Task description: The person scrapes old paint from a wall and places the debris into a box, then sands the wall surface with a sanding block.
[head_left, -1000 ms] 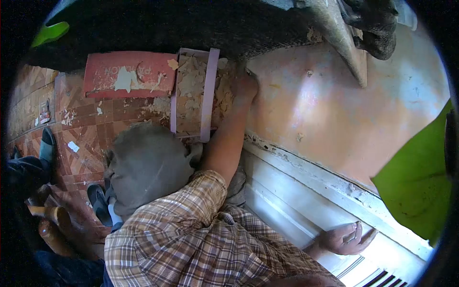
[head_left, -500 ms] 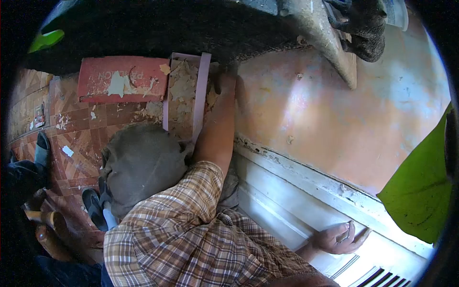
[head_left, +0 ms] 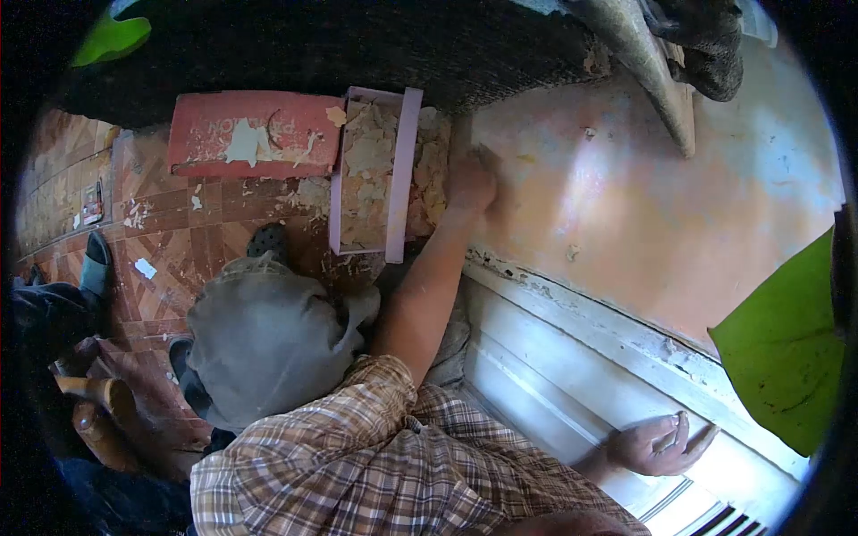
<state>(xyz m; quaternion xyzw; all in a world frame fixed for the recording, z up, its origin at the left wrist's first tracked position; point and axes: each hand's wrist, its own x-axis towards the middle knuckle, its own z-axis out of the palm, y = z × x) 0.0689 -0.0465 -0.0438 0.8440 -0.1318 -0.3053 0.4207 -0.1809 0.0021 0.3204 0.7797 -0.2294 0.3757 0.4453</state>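
My left hand (head_left: 472, 181) is closed against the peeling wall (head_left: 590, 214), with its fingers turned away from view. A small dark patch shows at its far side; whatever it grips is hidden. Just left of that hand lies a lilac cardboard box (head_left: 404, 179) full of peeled paint flakes (head_left: 368, 165). A worn red box lid (head_left: 201, 143) with lettering adjoins it, paint scraps lying on top. My right hand (head_left: 660, 444) is off to the right over the white panel (head_left: 536, 384), palm up, fingers loosely bent and apart, holding nothing.
A grey cloth-covered rounded shape (head_left: 268, 344) bulges beside my left arm. Paint chips litter the brown patterned floor (head_left: 143, 192). Another person's slippered foot (head_left: 96, 263) is at left. A large green leaf (head_left: 786, 348) hangs at right, and a dark ledge (head_left: 340, 54) spans the top.
My left hand has moved right and slightly nearer along the wall, away from the box. A dark shoe shows beyond the grey shape. My right hand keeps its pose as the view shifts.
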